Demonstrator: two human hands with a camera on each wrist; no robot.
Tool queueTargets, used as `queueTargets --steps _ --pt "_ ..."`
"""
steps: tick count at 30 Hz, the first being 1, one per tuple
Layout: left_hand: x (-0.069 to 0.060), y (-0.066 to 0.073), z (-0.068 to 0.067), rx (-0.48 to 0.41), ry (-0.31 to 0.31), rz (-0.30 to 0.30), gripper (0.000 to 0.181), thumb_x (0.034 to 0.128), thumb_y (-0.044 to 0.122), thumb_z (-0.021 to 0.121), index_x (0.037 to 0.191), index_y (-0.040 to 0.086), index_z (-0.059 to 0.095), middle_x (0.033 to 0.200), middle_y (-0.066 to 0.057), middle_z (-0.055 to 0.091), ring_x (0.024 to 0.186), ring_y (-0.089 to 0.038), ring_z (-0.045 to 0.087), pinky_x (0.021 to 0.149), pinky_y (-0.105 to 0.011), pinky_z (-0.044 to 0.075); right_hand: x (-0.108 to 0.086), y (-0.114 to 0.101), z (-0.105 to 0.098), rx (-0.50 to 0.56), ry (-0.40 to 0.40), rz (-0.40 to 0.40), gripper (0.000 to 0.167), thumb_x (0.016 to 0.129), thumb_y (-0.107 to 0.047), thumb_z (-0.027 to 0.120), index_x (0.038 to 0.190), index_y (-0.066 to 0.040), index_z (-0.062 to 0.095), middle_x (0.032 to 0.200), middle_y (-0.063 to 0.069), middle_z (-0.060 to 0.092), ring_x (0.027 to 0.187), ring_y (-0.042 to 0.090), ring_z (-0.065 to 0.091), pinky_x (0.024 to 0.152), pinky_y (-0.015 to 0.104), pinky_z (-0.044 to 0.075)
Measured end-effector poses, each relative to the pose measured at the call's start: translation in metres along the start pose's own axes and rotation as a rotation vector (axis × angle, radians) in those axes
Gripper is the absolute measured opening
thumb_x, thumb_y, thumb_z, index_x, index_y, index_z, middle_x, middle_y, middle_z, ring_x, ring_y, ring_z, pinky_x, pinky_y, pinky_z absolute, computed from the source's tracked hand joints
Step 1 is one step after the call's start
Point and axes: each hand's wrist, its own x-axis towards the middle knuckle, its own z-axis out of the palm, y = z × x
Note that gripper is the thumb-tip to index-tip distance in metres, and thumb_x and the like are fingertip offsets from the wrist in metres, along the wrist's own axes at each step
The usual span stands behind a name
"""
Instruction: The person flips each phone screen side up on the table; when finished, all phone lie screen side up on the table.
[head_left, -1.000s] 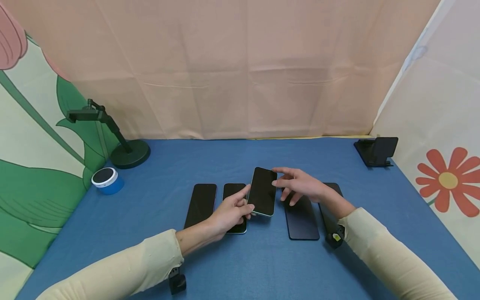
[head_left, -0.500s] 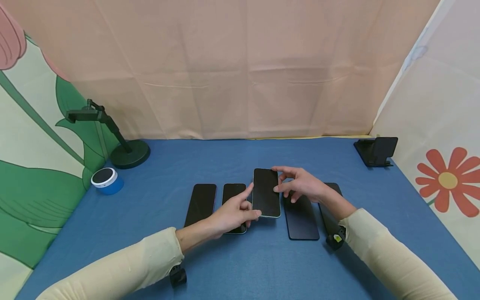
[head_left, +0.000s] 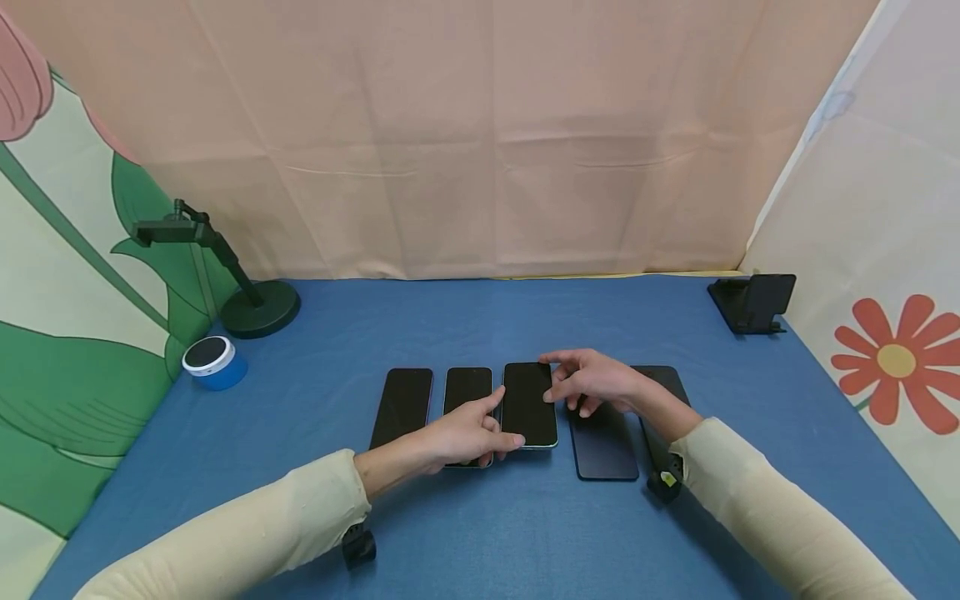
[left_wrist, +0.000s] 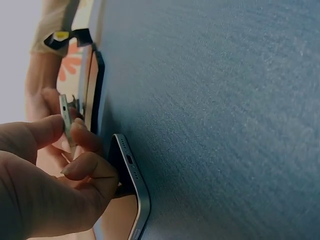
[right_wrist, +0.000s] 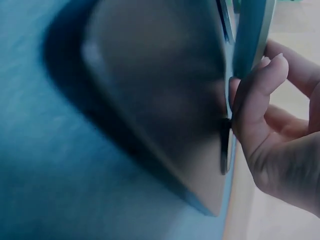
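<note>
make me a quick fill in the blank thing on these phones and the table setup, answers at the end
The left hand and right hand hold one smartphone. To its left lie ____ other smartphones.
The cloth under them is ____.
The black phone stand stands near the far ____ corner.

Missing words: two; blue; right.

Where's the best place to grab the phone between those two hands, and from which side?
Probably the near end of that phone, coming from the person's side, pinched top and bottom. It's thin and flat, and the left wrist view shows that end raised off the cloth, leaving room beneath. Its long sides look tighter: a second phone lies left, a third phone right.
</note>
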Motion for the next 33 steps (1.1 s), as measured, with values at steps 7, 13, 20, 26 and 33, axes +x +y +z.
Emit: queueTargets --steps 7,13,20,26,33 --pt "0.0029 0.0 0.0006 0.052 -0.01 -0.021 0.095 0.0954 0.032 0.07 0.162 0.01 0.006 0.069 -0.003 0.061 0.054 -0.014 0.05 0.066 -0.028 0.042 0.0012 -0.0058 0.0034 -0.08 0.016 0.034 0.075 0.091 -0.02 0.074 0.155 -0.01 0.037 0.099 0.007 0.059 0.057 0.015 0.049 0.05 0.028 0.044" --pt "0.0061 -0.0008 0.002 0.123 -0.014 0.005 0.097 0.0955 0.03 0.07 0.162 0.006 0.003 0.066 -0.004 0.062 0.052 -0.013 0.05 0.058 -0.027 0.041 0.0023 -0.0064 0.0059 -0.119 0.039 0.036 0.074 0.09 -0.018 0.075 0.154 -0.01 0.039 0.099 0.008 0.061 0.056 0.015 0.048 0.05 0.028 0.042" --pt "0.0056 0.0017 0.0064 0.217 0.017 0.006 0.099 0.0937 0.031 0.072 0.161 0.004 0.005 0.065 -0.006 0.063 0.049 -0.013 0.048 0.05 -0.026 0.035 0.0042 -0.005 0.0068 -0.167 0.04 0.018 0.075 0.09 -0.018 0.075 0.154 -0.007 0.038 0.1 0.009 0.061 0.053 0.015 0.046 0.049 0.029 0.041" --pt "0.0076 0.0042 0.0089 0.299 0.039 -0.014 0.098 0.0929 0.032 0.073 0.161 0.003 0.008 0.064 -0.005 0.064 0.048 -0.013 0.048 0.051 -0.026 0.036 0.004 -0.007 0.0078 -0.217 0.043 0.009 0.074 0.09 -0.018 0.075 0.154 -0.008 0.039 0.097 0.009 0.062 0.052 0.014 0.045 0.048 0.028 0.041" --pt "0.0095 0.0063 0.0085 0.351 0.028 -0.048 0.099 0.0924 0.036 0.073 0.161 0.004 0.008 0.067 -0.003 0.067 0.049 -0.014 0.049 0.051 -0.027 0.036 0.0033 -0.009 0.0085 -0.247 0.052 0.021 0.072 0.09 -0.017 0.076 0.153 -0.009 0.041 0.094 0.007 0.063 0.052 0.015 0.047 0.048 0.028 0.043"
